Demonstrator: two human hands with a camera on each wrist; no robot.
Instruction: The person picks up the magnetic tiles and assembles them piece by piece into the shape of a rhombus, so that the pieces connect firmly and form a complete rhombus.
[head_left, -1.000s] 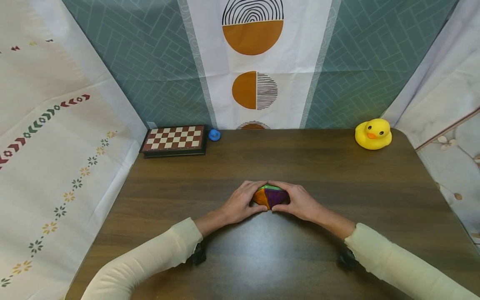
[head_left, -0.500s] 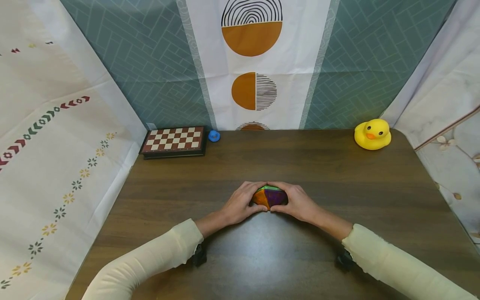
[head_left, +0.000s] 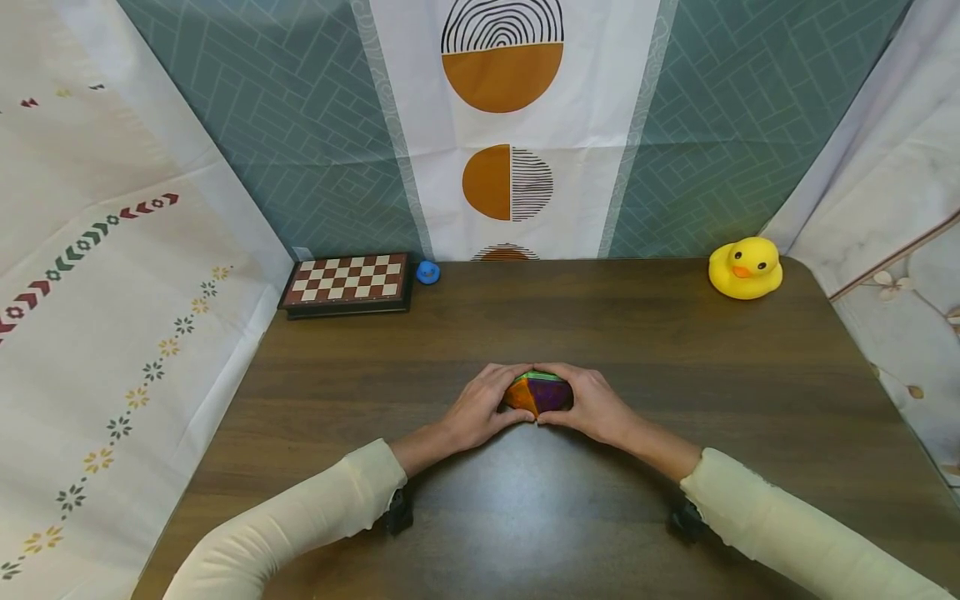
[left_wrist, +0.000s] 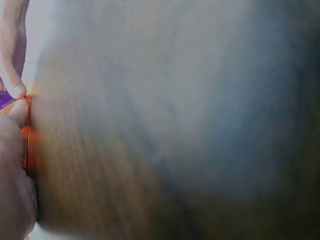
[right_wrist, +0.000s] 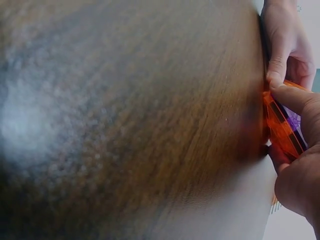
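At the middle of the table, both hands hold a low, faceted shape made of translucent magnetic tiles (head_left: 550, 394). Orange shows on its left side, purple on its right and green along the top. My left hand (head_left: 480, 406) curves round the left side, thumb at the near edge and fingers behind. The right hand (head_left: 600, 406) mirrors it, and the two thumbs nearly meet in front. Up close in the right wrist view, the orange tile edges (right_wrist: 282, 127) lie by the tabletop under the thumbs. The hands hide the shape's sides and most of its back.
A checkered game board box (head_left: 347, 283) lies at the table's back left, with a small blue duck-like toy (head_left: 428, 272) beside it. A yellow rubber duck (head_left: 745, 268) sits at the back right. Patterned cloths hang behind and along both sides of the brown wooden table (head_left: 517, 533).
The right hand and forearm have shifted very slightly left. Both hands keep their hold on the tile shape, which stays almost in place.
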